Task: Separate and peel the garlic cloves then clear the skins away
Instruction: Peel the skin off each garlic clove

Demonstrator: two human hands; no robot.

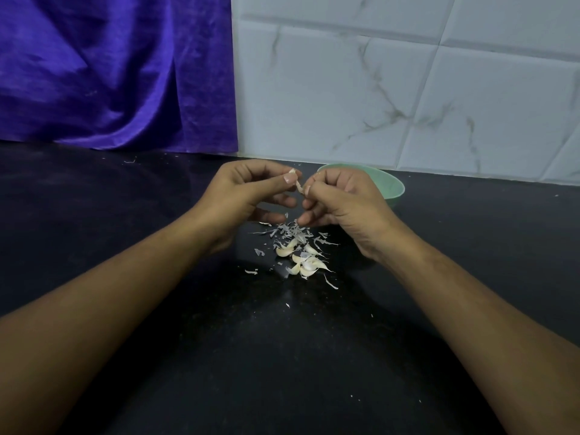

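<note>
peeling step under way: left hand (pixel 251 196) pinched a garlic clove (pixel 292 172) between thumb and forefinger, right hand (pixel 342 202) pinched its loose skin strip (pixel 299 186), both above the unpeeled cloves (pixel 303 262) and shed skins (pixel 292 232) on the counter (pixel 125 246); next move probably needed a clean pull away.

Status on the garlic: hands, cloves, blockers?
Left hand pinches a clove, right hand pinches its skin strip. More cloves and loose skins on counter below. Green bowl behind right hand, nothing blocking.
</note>
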